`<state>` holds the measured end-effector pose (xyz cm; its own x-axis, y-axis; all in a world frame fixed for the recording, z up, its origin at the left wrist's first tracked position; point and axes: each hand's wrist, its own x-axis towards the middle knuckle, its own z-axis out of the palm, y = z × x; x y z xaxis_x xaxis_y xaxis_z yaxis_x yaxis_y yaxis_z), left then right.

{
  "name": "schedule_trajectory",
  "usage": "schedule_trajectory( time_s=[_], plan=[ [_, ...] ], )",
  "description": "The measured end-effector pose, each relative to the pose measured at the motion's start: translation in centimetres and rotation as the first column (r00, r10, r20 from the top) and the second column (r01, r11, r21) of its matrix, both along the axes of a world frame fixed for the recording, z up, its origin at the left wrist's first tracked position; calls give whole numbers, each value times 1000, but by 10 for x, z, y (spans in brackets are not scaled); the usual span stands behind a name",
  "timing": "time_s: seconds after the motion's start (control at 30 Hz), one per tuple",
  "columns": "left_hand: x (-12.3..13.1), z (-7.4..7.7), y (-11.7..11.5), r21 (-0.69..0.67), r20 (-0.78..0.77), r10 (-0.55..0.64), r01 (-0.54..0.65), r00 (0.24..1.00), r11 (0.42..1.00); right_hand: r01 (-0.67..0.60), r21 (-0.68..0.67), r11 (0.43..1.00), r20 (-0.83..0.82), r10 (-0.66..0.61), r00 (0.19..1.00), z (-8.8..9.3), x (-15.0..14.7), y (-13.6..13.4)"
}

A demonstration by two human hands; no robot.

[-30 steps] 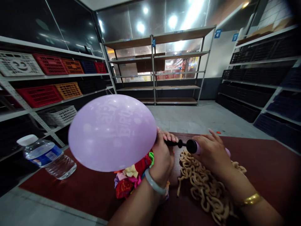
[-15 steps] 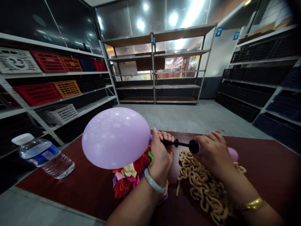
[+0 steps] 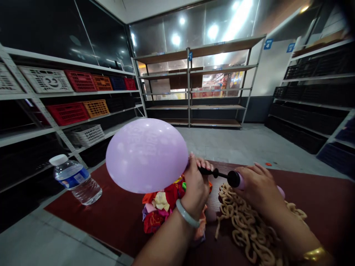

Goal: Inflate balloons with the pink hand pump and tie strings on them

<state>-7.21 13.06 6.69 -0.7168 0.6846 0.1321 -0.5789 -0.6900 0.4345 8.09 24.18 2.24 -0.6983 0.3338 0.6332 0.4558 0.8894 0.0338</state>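
Clock centred on left hand. Left grip: closed round the black front end of the hand pump; balloon neck joint hidden behind the fingers. Right hand at 3, grip wrapped round the pump's lilac body; short black rod exposed between hands.

Balloon: lilac, inflated, faint print, at 10, narrow end against left hand, above the bench.

Containers: water bottle at 9, on bench, white cap on, clear liquid inside, blue label. Crates at 10 on the side rack: white smiley crate upper, red crate and orange crate one shelf down. Can't see into any of them.

Loose on bench: crumpled coloured heap at 8, tan tangle at 4, under right forearm.
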Motion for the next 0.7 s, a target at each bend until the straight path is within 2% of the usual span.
schedule_trajectory(
  time_s=[0.13,0.27,0.37,0.53,0.7],
  plan=[
    [-25,11,-8,43,32,63,-64,997,997,24,7,1000,29,-24,999,1,10,15],
    [-32,13,-10,73,37,71,-73,997,995,43,28,999,42,-44,998,5,13,11],
    [-22,7,-7,71,42,54,-57,998,996,49,18,999,50,-49,998,5,8,0],
    [13,-11,6,28,34,-77,76,996,997,109,-37,993,128,-104,986,2,-5,-24],
    [28,-19,11,-19,15,-104,104,994,994,31,18,999,142,-33,989,8,-12,-41]
  ],
)
